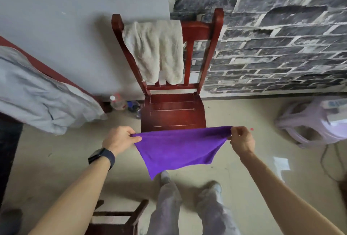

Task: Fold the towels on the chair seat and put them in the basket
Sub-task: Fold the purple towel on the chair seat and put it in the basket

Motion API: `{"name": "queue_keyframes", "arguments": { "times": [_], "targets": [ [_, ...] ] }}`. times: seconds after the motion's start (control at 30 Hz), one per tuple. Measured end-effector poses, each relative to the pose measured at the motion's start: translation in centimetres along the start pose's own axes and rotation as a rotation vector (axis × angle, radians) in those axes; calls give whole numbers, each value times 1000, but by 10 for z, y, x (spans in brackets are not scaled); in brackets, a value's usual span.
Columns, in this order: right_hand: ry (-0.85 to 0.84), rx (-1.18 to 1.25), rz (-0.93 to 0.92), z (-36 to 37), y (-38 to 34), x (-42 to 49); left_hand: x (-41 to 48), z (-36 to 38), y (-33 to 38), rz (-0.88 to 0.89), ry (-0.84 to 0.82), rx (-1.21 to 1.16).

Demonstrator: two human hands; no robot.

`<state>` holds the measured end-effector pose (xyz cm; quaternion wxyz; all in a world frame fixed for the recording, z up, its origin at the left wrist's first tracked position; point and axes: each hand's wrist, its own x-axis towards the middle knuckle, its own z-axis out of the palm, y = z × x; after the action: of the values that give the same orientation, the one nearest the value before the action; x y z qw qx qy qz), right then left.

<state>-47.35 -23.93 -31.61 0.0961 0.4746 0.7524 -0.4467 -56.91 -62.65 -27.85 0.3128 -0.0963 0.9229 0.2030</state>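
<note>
A purple towel (178,148) hangs in the air in front of the red wooden chair (172,112), stretched by its top corners. My left hand (120,139) pinches the left corner and my right hand (242,140) pinches the right corner. The towel's lower edge droops to a point above my legs. The chair seat behind it is bare. A beige towel (155,50) is draped over the chair's backrest. A pale lilac basket (315,122) stands on the floor at the right with something white and blue inside it.
A grey garment (37,92) lies over a red edge at the left. A plastic bottle (118,102) and a dark bottle stand on the floor left of the chair. A small wooden stool (116,217) is by my left leg. A cable runs along the floor at the right.
</note>
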Motion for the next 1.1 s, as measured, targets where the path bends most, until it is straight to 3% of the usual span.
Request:
{"name": "queue_keyframes", "arguments": {
  "times": [0.23,0.43,0.6,0.73,0.83,0.9,1.1],
  "targets": [
    [21,96,29,108,-24,135,161,42,15,-17,136,-209],
    [21,252,5,191,-13,234,273,100,-2,-179,202,-710],
    [3,291,-44,224,-18,262,310,117,3,-170,206,-958],
    [-99,43,-131,223,-17,246,318,132,-13,-126,66,-800],
    [-17,-98,-171,209,21,205,278,159,-32,-194,171,-572],
    [-25,-158,-95,202,60,173,243,185,-50,-277,226,-496],
    [-172,-449,54,192,161,101,157,258,-88,-545,179,-396]
  ]
}}
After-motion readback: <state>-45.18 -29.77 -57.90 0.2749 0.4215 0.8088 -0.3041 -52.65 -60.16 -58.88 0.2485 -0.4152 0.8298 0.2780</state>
